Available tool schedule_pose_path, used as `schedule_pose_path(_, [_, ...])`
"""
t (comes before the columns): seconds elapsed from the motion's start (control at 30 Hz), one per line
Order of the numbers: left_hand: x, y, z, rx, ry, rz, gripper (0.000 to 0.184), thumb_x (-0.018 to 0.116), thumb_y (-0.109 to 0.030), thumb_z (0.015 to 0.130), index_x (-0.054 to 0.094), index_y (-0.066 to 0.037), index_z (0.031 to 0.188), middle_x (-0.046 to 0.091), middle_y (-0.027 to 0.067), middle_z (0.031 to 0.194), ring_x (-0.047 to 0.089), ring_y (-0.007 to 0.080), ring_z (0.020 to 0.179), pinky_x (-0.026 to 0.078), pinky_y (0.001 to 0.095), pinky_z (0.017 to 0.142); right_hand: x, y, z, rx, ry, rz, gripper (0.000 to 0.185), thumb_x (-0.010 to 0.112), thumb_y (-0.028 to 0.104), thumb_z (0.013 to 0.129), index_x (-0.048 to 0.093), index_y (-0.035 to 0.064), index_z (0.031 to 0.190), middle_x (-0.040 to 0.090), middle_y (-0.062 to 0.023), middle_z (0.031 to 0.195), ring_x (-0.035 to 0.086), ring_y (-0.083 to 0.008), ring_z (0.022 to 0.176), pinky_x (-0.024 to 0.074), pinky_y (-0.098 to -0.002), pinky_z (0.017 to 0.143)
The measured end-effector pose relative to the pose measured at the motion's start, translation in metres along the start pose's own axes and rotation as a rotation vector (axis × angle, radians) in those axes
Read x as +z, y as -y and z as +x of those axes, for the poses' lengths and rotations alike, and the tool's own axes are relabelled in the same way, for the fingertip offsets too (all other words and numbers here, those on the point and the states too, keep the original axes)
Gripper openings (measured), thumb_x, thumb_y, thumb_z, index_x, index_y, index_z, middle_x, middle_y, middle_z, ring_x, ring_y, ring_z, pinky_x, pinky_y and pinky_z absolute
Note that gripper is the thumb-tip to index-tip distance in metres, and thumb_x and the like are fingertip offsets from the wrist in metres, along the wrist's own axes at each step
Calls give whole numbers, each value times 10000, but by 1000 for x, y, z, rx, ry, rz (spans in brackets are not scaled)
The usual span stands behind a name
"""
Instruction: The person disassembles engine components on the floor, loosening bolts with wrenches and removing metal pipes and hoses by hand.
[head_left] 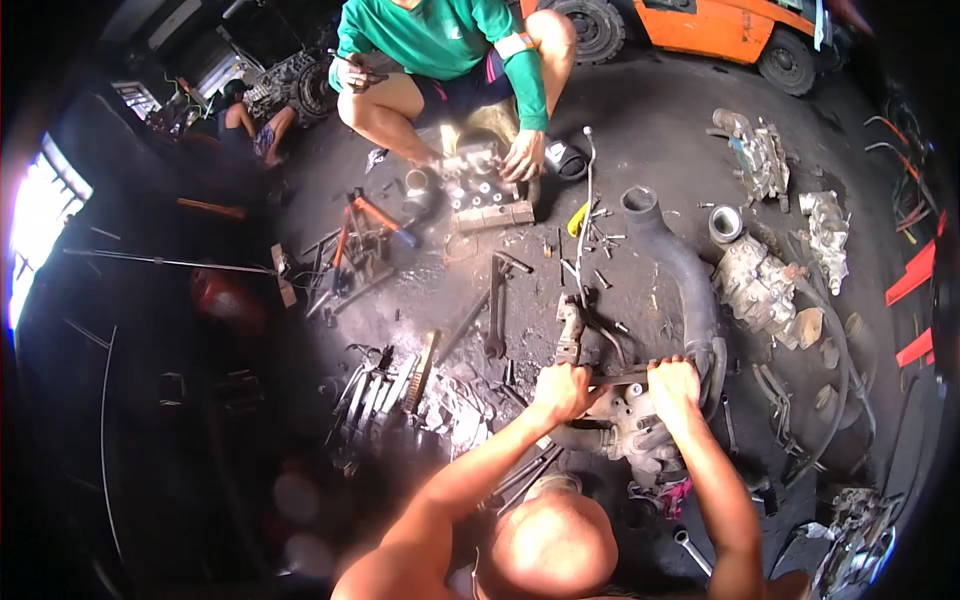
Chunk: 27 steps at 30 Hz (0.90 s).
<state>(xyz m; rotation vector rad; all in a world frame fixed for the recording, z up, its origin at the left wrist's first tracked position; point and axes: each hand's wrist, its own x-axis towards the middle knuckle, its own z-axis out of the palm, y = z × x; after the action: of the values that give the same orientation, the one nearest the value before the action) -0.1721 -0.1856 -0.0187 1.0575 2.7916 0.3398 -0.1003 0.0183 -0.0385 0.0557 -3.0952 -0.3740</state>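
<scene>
Bare arms (pixel 468 462) stretched forward, curved grey pipe (pixel 682 270) beside a grimy metal casting (pixel 630 432) on the floor, left hand (pixel 565 391) and right hand (pixel 674 386) curled tightly around a dark bar (pixel 622 379) crosswise at the casting's far end.

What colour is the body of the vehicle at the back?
The vehicle's body is orange, best seen in the head view.
</scene>
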Motion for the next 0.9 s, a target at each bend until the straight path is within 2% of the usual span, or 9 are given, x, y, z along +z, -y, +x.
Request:
schedule_pose_path(0.03, [7, 7, 5, 14, -94, -37, 530, 539, -554, 867, 659, -63, 711, 609, 165, 575, 636, 337, 552, 519, 426, 532, 0, -1, 3, 27, 9, 0, 189, 528, 186, 844, 697, 102, 841, 694, -74, 808, 658, -224, 812, 494, -359, 736])
schedule_pose_path(0.13, [10, 15, 9, 81, -114, -45, 528, 529, -557, 874, 660, -71, 717, 605, 154, 571, 634, 334, 553, 516, 430, 534, -1, -1, 4, 43, 32, 7, 199, 513, 184, 861, 692, 101, 837, 694, -75, 800, 660, -229, 815, 493, -360, 734])
schedule_pose_path(0.3, [22, 17, 1, 125, -276, -35, 510, 559, -541, 865, 617, -85, 643, 560, 125, 504, 612, 300, 504, 490, 406, 496, -1, -1, 5, 22, 10, 56, 208, 511, 201, 871, 678, 104, 793, 688, -69, 748, 668, -223, 706, 499, -353, 649])
schedule_pose_path(0.47, [5, 7, 2, 95, -287, -70, 515, 572, -521, 863, 600, -93, 578, 552, 115, 483, 609, 300, 504, 492, 410, 501, 6, 0, 7, 56, -26, -19, 193, 517, 198, 866, 677, 108, 809, 676, -68, 731, 670, -228, 727, 514, -360, 683])
schedule_pose_path(0.53, [-1, 4, 0, 135, -317, -62, 513, 570, -519, 864, 610, -94, 581, 560, 111, 494, 611, 300, 513, 494, 410, 505, 0, 2, 8, 81, 151, 80, 166, 524, 190, 854, 666, 104, 872, 673, -85, 795, 670, -247, 761, 524, -365, 699])
schedule_pose_path(0.63, [-12, 12, 20, 191, -232, -11, 512, 569, -545, 852, 631, -102, 602, 583, 129, 551, 612, 307, 530, 498, 410, 515, -5, 1, 4, 36, -33, 65, 169, 535, 179, 840, 645, 79, 921, 667, -103, 837, 672, -259, 777, 531, -360, 688])
schedule_pose_path(0.73, [-27, 25, 63, 407, -189, 59, 544, 547, -599, 837, 647, -108, 624, 600, 142, 598, 614, 324, 557, 501, 423, 542, -3, 2, 3, 75, 4, 51, 174, 539, 169, 833, 631, 66, 939, 663, -112, 859, 673, -267, 793, 532, -365, 683])
schedule_pose_path(0.8, [-41, 28, 99, 378, 52, 104, 597, 529, -653, 813, 672, -86, 691, 626, 151, 631, 643, 334, 650, 513, 427, 586, -3, 3, 4, 69, -7, -16, 172, 534, 168, 843, 636, 76, 946, 666, -94, 809, 681, -239, 739, 534, -345, 631])
schedule_pose_path(0.9, [-47, 30, 147, 544, 49, 94, 636, 525, -682, 791, 678, -70, 706, 640, 164, 654, 654, 342, 686, 521, 434, 638, -4, 5, 4, 146, -76, -60, 167, 519, 152, 870, 645, 79, 952, 661, -45, 700, 667, -179, 585, 510, -287, 491])
